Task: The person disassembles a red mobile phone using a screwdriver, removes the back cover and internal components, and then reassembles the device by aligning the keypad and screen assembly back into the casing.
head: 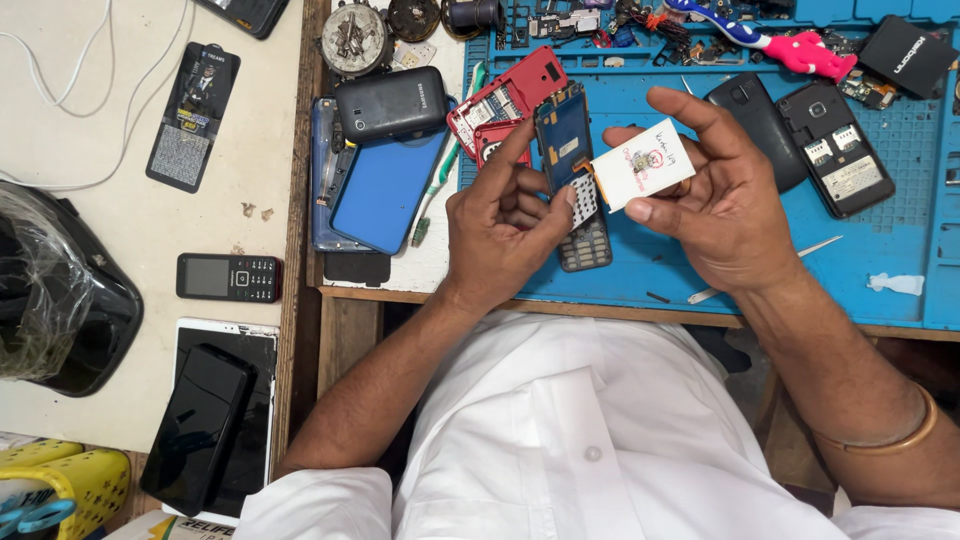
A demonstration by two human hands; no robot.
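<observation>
We see the left hand (500, 235) curled, its thumb and fingertips pinching the lower keypad end of an opened phone (572, 170), which stands tilted above the near edge of the blue mat (900, 240). The right hand (715, 205) pinches a small white card (645, 165) between thumb and forefinger, just right of the phone and touching its side; the other fingers are loosely bent.

Open room is scarce. Near the hands, a strip of bare mat runs to the right along the bench edge, with only a thin white stick (765, 268) and a white scrap (895, 283) on it. Farther off, two dark phones (800, 140) lie backs open, and a red phone shell (505, 100) sits left of the held one. A blue tablet (380, 185) under a black phone (392, 102) fills the mat's left edge.

The far mat compartments (640, 30) hold small parts, too cluttered to tell apart. On the left table lie a keypad phone (228, 277) and a white tablet (260, 345).
</observation>
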